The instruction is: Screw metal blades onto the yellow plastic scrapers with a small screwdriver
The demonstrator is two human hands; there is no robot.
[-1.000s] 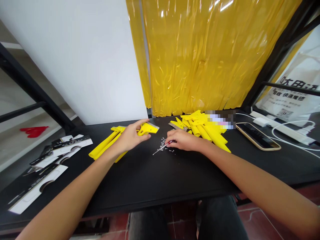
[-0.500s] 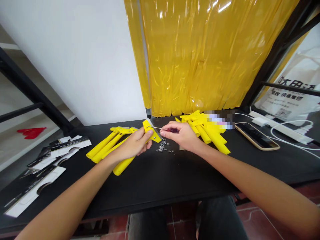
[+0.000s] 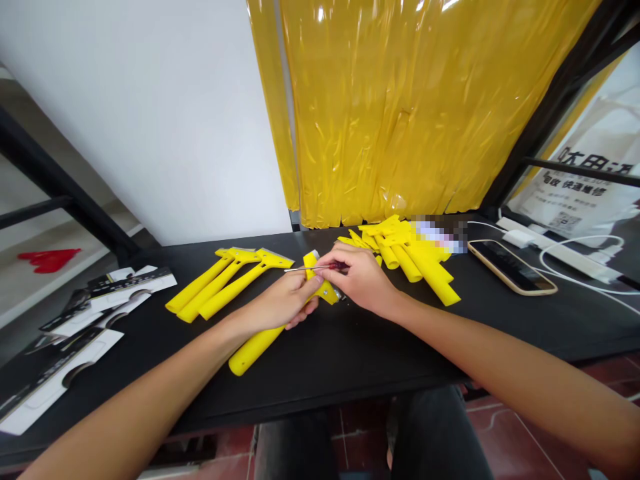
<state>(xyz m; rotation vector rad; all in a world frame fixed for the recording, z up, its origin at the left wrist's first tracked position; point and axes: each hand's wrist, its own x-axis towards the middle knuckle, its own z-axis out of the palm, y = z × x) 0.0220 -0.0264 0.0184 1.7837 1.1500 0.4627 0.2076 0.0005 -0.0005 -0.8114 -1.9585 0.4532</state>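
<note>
A yellow scraper [image 3: 257, 350] is gripped in my left hand [image 3: 287, 297], its handle slanting down toward the table's front and its head turned up to the right. My right hand [image 3: 360, 277] is closed around a screwdriver with a dark red handle [image 3: 339, 267]. The thin shaft points left and passes across the scraper's head, its tip clear of the screws there. Small metal screws [image 3: 343, 298] lie on the table just behind the scraper's head, mostly hidden by my hands. Left of my left hand, several yellow scrapers [image 3: 225, 283] rest side by side.
More yellow handles and parts [image 3: 410, 257] are heaped at the back right. A phone [image 3: 513, 267] lies beyond them, near white cables and a power strip [image 3: 565, 250]. Black-and-white cardboard sleeves [image 3: 65, 380] are spread at the left. A yellow plastic curtain [image 3: 400, 120] hangs behind the table.
The scraper in my left hand has come lower and nearer, with its head turned. The screwdriver's tip has left the screw on the head and now lies across it.
</note>
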